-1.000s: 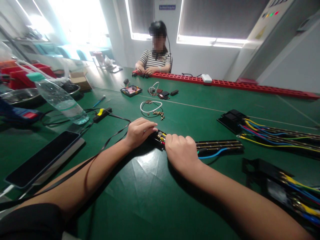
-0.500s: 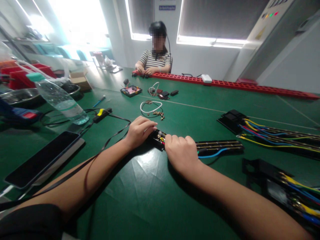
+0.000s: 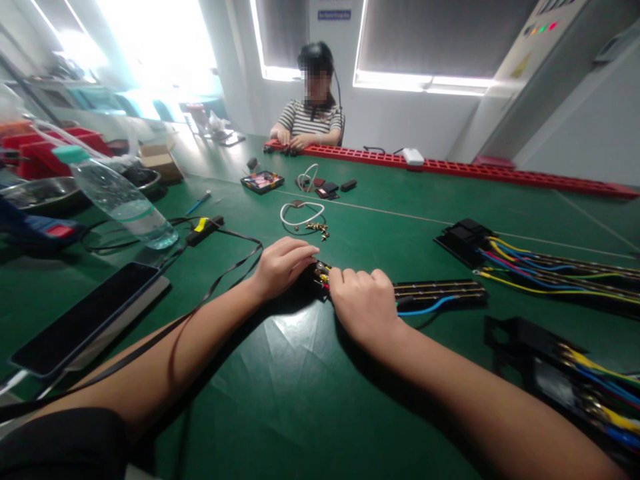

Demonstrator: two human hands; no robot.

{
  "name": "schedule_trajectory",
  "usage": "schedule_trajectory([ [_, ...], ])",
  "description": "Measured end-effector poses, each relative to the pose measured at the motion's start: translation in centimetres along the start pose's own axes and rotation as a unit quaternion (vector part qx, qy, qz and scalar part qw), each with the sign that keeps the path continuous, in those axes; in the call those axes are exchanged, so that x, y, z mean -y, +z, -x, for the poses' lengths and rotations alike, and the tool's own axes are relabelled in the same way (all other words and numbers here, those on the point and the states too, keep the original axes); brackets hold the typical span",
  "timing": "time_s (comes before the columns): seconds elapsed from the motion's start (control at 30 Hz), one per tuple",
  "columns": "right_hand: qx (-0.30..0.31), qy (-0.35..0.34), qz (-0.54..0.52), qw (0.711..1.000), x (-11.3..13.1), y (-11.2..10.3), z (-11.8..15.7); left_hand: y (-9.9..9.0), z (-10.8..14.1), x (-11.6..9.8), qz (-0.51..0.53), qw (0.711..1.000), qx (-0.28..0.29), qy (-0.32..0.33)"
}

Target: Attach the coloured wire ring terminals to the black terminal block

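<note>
A long black strip assembly [image 3: 440, 291] with brass-coloured rails and a blue wire lies on the green table. Its left end, with small yellow and red parts, shows between my hands. My left hand [image 3: 284, 265] is closed around that left end, fingers together and pointing right. My right hand [image 3: 364, 300] has its fingers curled over the assembly just right of the coloured parts, and its fingertips are hidden. Beyond my hands lie several small brass screws [image 3: 318, 229] and a white cable loop [image 3: 302, 213].
On the left are a phone [image 3: 85, 317], a water bottle [image 3: 123, 200] and a black cable crossing over my left arm. Wired black assemblies [image 3: 465, 243] lie at the right. A person [image 3: 313, 113] sits across, behind a red slotted rail [image 3: 450, 167].
My left hand has shifted slightly to the right and covers more of the assembly's left end. My right hand has barely moved.
</note>
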State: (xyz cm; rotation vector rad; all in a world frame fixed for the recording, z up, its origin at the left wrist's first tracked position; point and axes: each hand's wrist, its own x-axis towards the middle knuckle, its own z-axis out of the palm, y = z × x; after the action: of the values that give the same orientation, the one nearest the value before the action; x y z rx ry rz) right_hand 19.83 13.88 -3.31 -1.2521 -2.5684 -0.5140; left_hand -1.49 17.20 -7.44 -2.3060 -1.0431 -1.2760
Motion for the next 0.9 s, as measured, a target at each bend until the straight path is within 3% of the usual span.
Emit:
schedule_trajectory([
  [0.2, -0.003, -0.002, -0.001, 1.0, 0.05, 0.13, 0.04, 0.1, 0.07, 0.26, -0.032, 0.999, 0.002, 0.024],
  [0.9, -0.025, 0.002, 0.008, 1.0, -0.14, 0.0, -0.08, 0.17, -0.11, -0.64, 0.034, 0.998, 0.021, 0.042],
])
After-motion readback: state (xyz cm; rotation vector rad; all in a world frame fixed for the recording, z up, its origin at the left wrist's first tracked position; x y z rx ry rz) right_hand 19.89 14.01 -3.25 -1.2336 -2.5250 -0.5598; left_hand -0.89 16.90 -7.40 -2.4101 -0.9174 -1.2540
